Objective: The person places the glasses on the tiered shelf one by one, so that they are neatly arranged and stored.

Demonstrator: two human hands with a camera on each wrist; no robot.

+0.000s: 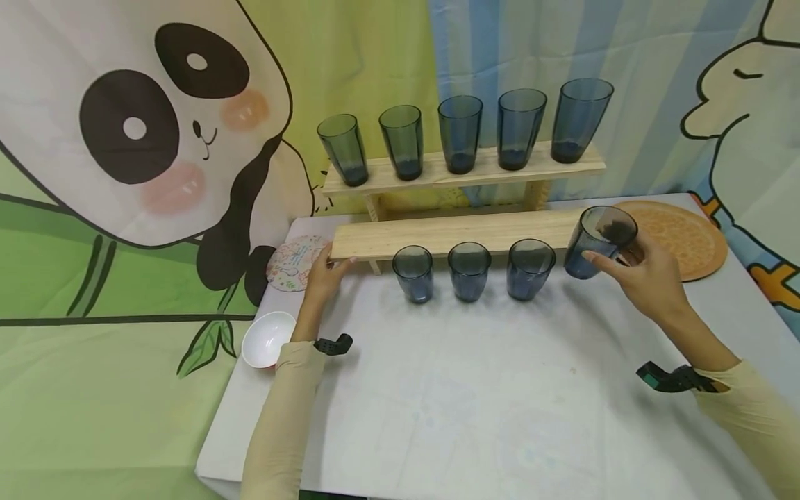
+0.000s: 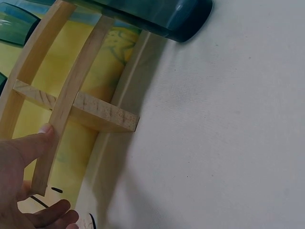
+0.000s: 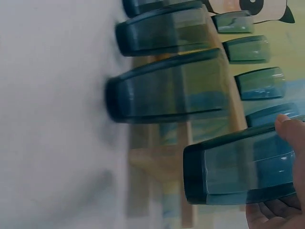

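Observation:
My right hand [image 1: 656, 278] grips a blue-tinted drinking glass [image 1: 594, 246] round its side, thumb in front. In the right wrist view the base of this glass [image 3: 224, 171] hangs above the table. At the left end of the two-step wooden shelf, my left hand [image 1: 321, 281] holds the lower board [image 1: 437, 236]. The left wrist view has its thumb [image 2: 45, 131] against the board's edge, the other fingers round the end. Three matching glasses, among them a middle one [image 1: 469, 272], stand in a row on the table before the lower board.
Several more glasses, one central [image 1: 460, 135], line the upper board [image 1: 431, 179]. A pizza-patterned round board [image 1: 681, 239] lies at the right. To the left are a patterned round mat [image 1: 290, 264] and a white bowl [image 1: 269, 340] near the edge of the white-covered table [image 1: 469, 396].

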